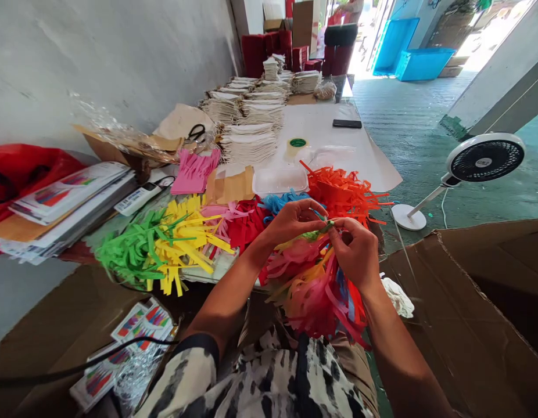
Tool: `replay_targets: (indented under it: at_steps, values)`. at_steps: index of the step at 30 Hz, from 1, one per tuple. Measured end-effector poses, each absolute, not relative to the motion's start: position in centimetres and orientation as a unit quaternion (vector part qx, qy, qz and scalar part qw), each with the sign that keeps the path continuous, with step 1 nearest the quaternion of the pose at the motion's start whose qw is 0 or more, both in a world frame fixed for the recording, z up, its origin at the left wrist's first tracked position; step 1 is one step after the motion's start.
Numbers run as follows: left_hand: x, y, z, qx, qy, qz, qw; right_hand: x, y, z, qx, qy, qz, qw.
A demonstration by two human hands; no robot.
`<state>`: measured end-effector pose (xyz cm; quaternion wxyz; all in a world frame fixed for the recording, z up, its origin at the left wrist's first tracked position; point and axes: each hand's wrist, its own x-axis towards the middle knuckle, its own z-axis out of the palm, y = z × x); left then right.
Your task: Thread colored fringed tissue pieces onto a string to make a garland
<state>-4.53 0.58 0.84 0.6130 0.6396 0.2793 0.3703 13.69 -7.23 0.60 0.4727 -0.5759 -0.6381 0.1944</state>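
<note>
My left hand (293, 222) and my right hand (359, 251) meet above the table's front edge. Both pinch the twisted top of a green paper tassel (312, 235), whose fringe is partly hidden behind the fingers. Below them hangs a bunch of pink, red, orange and blue paper tassels (310, 296); how it joins the green one I cannot tell. Just beyond lie fringed orange-red paper (345, 191), blue paper fringes (278, 202) and red ones (247, 223). Yellow fringes (190, 226) and green fringes (132, 247) are heaped left of my left arm.
A clear plastic tray (280, 181), a tape roll (297, 144) and a black phone (347, 123) lie on the table. White bundles (249, 139) are stacked behind, near scissors (196, 133). A fan (484, 159) stands right, beside a cardboard box (473, 302). Someone is partly visible far back.
</note>
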Motion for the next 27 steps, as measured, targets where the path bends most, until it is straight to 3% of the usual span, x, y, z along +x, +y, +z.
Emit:
replay_targets:
  at_steps: [8, 13, 16, 20, 27]
  values:
    - [-4.1, -0.1, 1.5, 0.694, 0.272, 0.408, 0.526, 13.5, -7.4, 0.9, -0.560, -0.644, 0.178, 0.489]
    - [-4.0, -1.3, 2.7, 0.776, 0.334, 0.403, 0.352, 13.9, -7.4, 1.4, -0.537, -0.589, 0.314, 0.516]
    - [-3.8, -2.0, 3.5, 0.802, 0.340, 0.385, 0.306, 14.3, -7.3, 1.8, -0.509, -0.581, 0.344, 0.534]
    - [-3.6, -2.6, 4.3, 0.799, 0.327, 0.381, 0.332, 14.6, -7.2, 1.9, -0.516, -0.571, 0.365, 0.524]
    - [-4.7, -2.3, 4.9, 0.697, 0.248, 0.425, 0.522, 14.3, -8.4, 2.8, -0.451, -0.571, 0.383, 0.570]
